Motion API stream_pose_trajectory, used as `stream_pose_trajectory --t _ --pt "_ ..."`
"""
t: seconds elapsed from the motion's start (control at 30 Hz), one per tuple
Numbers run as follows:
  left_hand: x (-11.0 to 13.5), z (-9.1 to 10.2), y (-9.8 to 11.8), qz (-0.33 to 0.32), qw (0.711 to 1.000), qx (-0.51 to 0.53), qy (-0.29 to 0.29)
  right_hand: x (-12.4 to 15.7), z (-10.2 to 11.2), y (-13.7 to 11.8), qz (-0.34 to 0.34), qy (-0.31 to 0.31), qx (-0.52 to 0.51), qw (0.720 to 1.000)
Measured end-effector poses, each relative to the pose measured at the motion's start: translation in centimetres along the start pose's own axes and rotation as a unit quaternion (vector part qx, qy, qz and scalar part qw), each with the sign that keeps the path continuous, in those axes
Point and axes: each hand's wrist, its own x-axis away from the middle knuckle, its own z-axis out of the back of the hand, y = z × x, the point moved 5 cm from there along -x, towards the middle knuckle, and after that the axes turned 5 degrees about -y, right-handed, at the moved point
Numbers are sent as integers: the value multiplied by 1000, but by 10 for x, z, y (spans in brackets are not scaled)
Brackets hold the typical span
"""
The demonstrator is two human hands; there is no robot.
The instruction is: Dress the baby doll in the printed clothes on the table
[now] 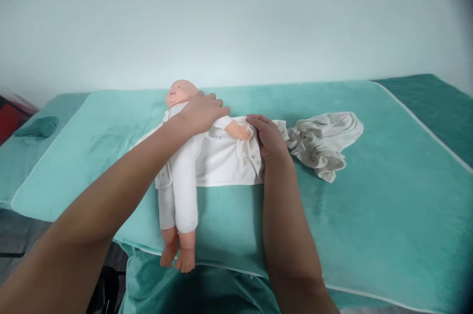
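**Entry: one side steadied, cloth handled on the other**

My left hand (pixel 205 112) lies palm down over the shoulder of a smooth pink baby doll (pixel 185 191) in white clothing, fingers loosely bent; I cannot tell whether it grips. My right hand (pixel 272 137) curls at the bunched edge of a white fabric garment (pixel 225 163); the thumb is hidden, so closure is unconfirmed.

Step, my judgement: arranging the garment about the doll's outstretched pink forearm (pixel 237 131). The next move calls for easing cloth past the small fingers while the left hand steadies the torso.

Pose: left forearm slants in from lower left, crossing the doll's body; right forearm rises steeply, fingertips turned inward.

Doll lies on its back, head away from me, bare feet at the near edge of a teal plush cover (pixel 388 215). The garment spreads flat to its right. Farther right: a crumpled off-white patterned cloth (pixel 325 139). Behind: pale wall (pixel 258 23).
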Motion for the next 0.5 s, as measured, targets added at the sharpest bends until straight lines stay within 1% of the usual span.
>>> stream_pose_trajectory --t 0.03,0.1,0.2,0.27,0.33,0.4,0.47,0.5 --pt "2 0 -2 5 1000 -6 -4 1 -1 -1 -15 -6 -21 1000" --pt "4 -1 -5 21 998 -51 -6 4 -4 -4 -29 -20 -39 999" --pt "0 -6 -10 66 990 -125 17 8 -8 -12 -7 -24 -42 999" --pt "-6 -11 -10 103 984 -142 36 12 -13 -16 14 -42 -41 998" --pt "-13 -18 -7 127 982 -134 42 15 -18 -18 34 -74 -38 996" --pt "-20 -27 -5 150 983 -99 28 17 -22 -20 47 -112 -30 992" --pt "-25 -33 -7 160 986 -36 3 20 -26 -22 53 -158 -15 986" --pt "-27 -34 -9 148 989 5 1 21 -29 -23 53 -186 -6 981"
